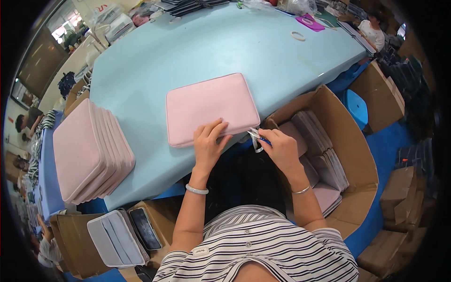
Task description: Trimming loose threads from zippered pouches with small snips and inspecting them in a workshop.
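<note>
A pink laptop sleeve (211, 105) lies flat near the front edge of the table. At its near edge, my left hand (210, 141) grips it, fingers curled on top and thumb by the seam. My right hand (281, 146) is closed around small thread snips (254, 133) with silver blades and a bit of blue. The blade tips are at the sleeve's near right corner; whether they touch a thread is too small to see.
A stack of pink sleeves (84, 150) rises on the table's left. Right of me, a large cardboard box (359, 174) holds several pink and grey sleeves. A tape roll (298, 35) lies on the blue-covered table (197, 51). A blue stool (355, 109) and other people are farther off.
</note>
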### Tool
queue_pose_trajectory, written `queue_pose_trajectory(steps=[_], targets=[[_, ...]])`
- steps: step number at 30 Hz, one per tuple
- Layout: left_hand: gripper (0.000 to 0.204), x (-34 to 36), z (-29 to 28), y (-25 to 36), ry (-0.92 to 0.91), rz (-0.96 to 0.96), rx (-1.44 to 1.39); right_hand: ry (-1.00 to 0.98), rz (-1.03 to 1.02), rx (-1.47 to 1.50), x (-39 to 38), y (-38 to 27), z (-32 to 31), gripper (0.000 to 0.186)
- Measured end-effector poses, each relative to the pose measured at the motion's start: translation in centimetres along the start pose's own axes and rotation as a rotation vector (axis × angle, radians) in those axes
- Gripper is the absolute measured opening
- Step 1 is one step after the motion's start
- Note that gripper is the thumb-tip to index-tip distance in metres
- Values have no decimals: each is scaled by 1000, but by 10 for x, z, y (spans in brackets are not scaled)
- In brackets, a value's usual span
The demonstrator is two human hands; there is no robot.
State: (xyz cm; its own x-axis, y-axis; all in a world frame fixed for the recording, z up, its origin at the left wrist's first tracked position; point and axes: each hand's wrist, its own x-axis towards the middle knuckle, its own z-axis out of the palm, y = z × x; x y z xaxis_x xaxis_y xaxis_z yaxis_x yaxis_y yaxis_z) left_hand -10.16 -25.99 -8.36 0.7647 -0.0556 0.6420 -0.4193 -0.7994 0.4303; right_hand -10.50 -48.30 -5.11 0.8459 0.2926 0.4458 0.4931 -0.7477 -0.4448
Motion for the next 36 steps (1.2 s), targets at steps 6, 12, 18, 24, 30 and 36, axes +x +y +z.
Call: queue_pose_trajectory(steps=[6, 12, 18, 24, 30, 36], targets=[[36, -1, 0, 0, 8, 12, -13, -50, -5, -64, 2, -6, 2, 23], [36, 1, 1, 1, 7, 20, 2, -54, 21, -123, 6, -4, 2, 22], [36, 1, 2, 1, 13, 27, -5, -42, 99, -175, 7, -1, -5, 20], [35, -3, -1, -2, 16, 0, -2, -2, 74, 10, 6, -4, -12, 19], [27, -8, -7, 3, 62, 14, -215, 19, 117, 169, 7, -4, -13, 22], [22, -27, -57, -25, 319, -296, 16, 54, 147, 241, 6, 11, -9, 23]])
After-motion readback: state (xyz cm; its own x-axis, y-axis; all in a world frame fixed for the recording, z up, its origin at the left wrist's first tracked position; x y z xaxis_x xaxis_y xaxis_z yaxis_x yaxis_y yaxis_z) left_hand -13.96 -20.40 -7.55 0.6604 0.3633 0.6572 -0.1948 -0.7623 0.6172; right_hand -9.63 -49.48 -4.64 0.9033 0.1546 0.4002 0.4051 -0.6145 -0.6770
